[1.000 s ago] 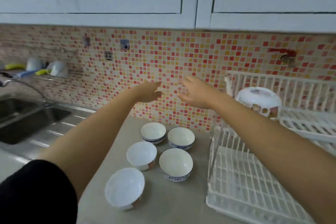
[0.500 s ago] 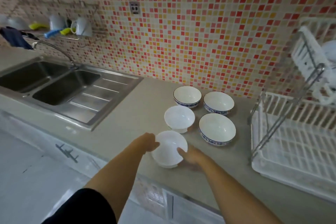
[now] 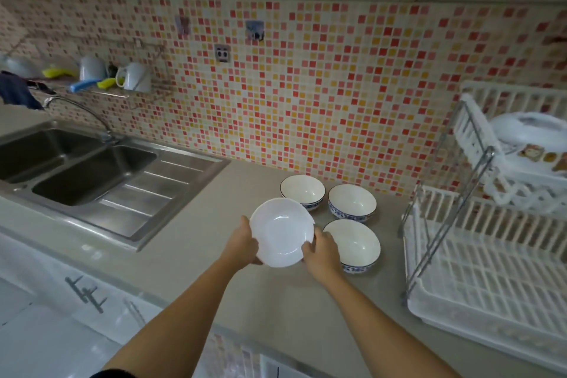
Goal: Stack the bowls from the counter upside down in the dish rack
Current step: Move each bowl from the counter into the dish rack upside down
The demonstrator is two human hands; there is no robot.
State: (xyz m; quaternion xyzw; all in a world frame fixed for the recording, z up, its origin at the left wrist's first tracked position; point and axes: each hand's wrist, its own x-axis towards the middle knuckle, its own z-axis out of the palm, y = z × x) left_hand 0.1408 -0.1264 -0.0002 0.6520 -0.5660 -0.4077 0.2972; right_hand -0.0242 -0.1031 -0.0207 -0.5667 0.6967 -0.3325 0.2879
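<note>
A plain white bowl (image 3: 280,232) is held mouth-up above the grey counter (image 3: 190,258). My left hand (image 3: 242,244) grips its left rim and my right hand (image 3: 320,252) grips its right rim. Three blue-patterned bowls stand mouth-up on the counter behind and to the right: a back left one (image 3: 302,192), a back right one (image 3: 352,202) and a near one (image 3: 357,244) partly behind my right hand. The white two-tier dish rack (image 3: 491,279) stands at the right, its lower tier bare. An upside-down white dish (image 3: 527,132) rests on its upper tier.
A steel double sink (image 3: 76,169) with a drainboard and a curved tap (image 3: 82,110) fills the left. A wall rail holds mugs (image 3: 135,77) and brushes. The counter's front edge runs just below my forearms, above the drawers.
My hands dropped from in front of the tiled wall to the nearest white bowl, closed on its rim and lifted it off the counter. The second plain white bowl no longer shows.
</note>
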